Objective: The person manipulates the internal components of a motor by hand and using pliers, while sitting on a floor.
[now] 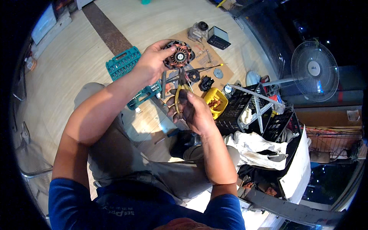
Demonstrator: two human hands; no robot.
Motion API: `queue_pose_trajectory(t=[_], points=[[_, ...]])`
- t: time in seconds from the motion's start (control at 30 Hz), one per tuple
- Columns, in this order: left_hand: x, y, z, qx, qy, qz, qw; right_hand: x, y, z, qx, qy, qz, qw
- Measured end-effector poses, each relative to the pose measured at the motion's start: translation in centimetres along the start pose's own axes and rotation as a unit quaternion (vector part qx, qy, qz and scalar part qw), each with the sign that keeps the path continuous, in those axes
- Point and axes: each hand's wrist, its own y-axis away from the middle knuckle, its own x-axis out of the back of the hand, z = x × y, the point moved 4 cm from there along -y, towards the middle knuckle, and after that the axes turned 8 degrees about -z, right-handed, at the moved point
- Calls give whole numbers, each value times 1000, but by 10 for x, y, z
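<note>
Stator (pixel 179 55), copper-wound, held up over the left part of the cardboard (pixel 227 74) on the floor (pixel 157 19). Left hand (pixel 152 63) closed on its left side, thumb across the face, fingers behind. Right hand (pixel 194 111) palm up, fingers curled loosely round the yellow handles of the pliers (pixel 178 97); handles spread, nose pointing up at the stator's lower rim. Contact there: cannot tell. On the cardboard: housing (pixel 198 32) at the far edge, dark box (pixel 219 38) beside it at the far right corner; grey disc (pixel 218 73) near the right edge; black ring (pixel 194 76) and black part (pixel 206 83) nearer the hands. Yellow tub (pixel 221 107), copper scraps (pixel 214 104) inside, at the near right corner. Green case (pixel 123 61) beyond the left edge.
</note>
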Motion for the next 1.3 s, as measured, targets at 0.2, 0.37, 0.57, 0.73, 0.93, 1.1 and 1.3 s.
queue_pose_trajectory(t=[0.2,0.37,0.57,0.73,0.93,1.1,1.3], points=[[-1,-3,-6,-18,14,-38,999,9,1,-1,-18,-10,29,999],[-4,-1,-8,-23,8,-23,999,9,2,0,-23,-7,37,999],[-5,-1,-8,-26,0,-47,999,10,1,-2,-21,-5,45,999],[-7,1,-9,-20,-2,-39,999,11,1,-3,-26,6,54,998],[-8,3,-9,-16,-6,-36,999,11,1,-2,-25,6,66,998],[-7,3,-11,-12,-23,-52,998,12,3,-3,-51,19,91,994],[-10,5,-10,-16,-23,-57,998,8,3,-4,-51,2,91,995]])
